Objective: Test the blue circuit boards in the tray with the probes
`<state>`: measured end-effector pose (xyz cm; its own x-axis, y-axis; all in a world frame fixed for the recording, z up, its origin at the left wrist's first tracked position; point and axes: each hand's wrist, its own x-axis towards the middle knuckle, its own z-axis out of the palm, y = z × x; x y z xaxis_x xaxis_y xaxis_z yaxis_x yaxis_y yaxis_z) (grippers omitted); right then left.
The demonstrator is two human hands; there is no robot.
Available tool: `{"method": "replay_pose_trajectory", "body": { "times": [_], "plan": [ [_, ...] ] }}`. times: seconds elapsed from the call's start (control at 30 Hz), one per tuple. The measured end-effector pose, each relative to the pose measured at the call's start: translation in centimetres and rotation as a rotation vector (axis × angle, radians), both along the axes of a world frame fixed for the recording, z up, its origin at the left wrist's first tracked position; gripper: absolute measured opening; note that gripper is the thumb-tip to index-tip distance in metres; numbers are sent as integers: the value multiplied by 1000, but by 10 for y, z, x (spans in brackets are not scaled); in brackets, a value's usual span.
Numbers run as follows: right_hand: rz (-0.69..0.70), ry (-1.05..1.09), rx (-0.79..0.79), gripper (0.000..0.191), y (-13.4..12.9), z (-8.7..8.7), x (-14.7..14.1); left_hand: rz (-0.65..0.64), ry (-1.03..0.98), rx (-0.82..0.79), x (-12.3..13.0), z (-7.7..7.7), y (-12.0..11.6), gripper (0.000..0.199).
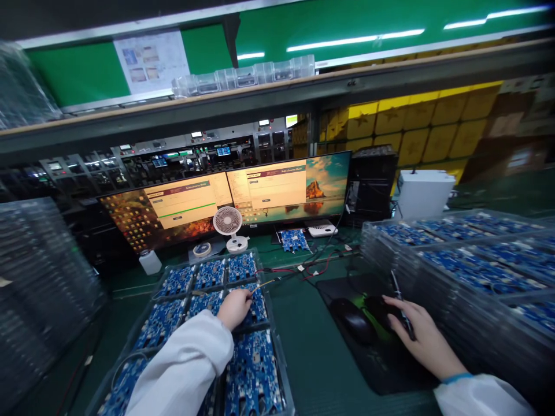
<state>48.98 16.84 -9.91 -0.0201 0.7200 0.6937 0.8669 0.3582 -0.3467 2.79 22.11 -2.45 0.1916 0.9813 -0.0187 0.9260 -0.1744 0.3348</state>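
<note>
1. Head view: seven o'clock from centre, the left hand (235, 308) is pinched, with thumb and fingertips together on the end of a thin yellow lead (264, 283), which slants away toward two o'clock.
2. Under and beside that hand is a blue circuit board (260, 303), in the middle row and right-hand column of a clear compartment tray (281, 378); more blue boards fill the cells around it. Whether the lead's end touches the board is hidden by the fingers.
3. At four o'clock from centre, the right hand (422, 335) grasps a slim dark pen-like tool (403, 309), its far end aimed toward eleven o'clock.
4. Just at nine o'clock from the right hand, a black mouse (353, 320) sits on a dark mouse pad (381, 372). Another dark mouse-shaped object (379, 309) lies close by the right fingertips; I cannot tell whether they touch it.
5. Toward one or two o'clock from the right hand, stacked clear trays (390, 260) carry more blue boards.
6. At twelve o'clock from the left hand, a small white fan (228, 222) stands before two lit monitors (281, 190). A tape roll (202, 249) lies at eleven, a white bottle (150, 262) near ten, and a loose blue board (295, 240) between one and two.
</note>
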Motion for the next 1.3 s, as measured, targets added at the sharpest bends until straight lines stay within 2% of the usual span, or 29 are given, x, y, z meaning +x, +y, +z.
{"method": "replay_pose_trajectory", "body": {
  "times": [0.23,0.53,1.1,1.2,1.3],
  "plan": [
    [10,46,-41,35,0,-2,2,55,46,-9,2,6,-3,19],
    [18,39,-70,37,0,-3,4,68,1,-30,0,11,1,15],
    [39,-4,-35,34,3,-4,7,36,7,-1,3,-9,-1,18],
    [36,-19,13,34,4,-4,8,44,-2,2,1,-5,-2,18],
    [22,-42,50,34,3,-3,8,82,-8,25,-2,7,-8,19]
  ]
}}
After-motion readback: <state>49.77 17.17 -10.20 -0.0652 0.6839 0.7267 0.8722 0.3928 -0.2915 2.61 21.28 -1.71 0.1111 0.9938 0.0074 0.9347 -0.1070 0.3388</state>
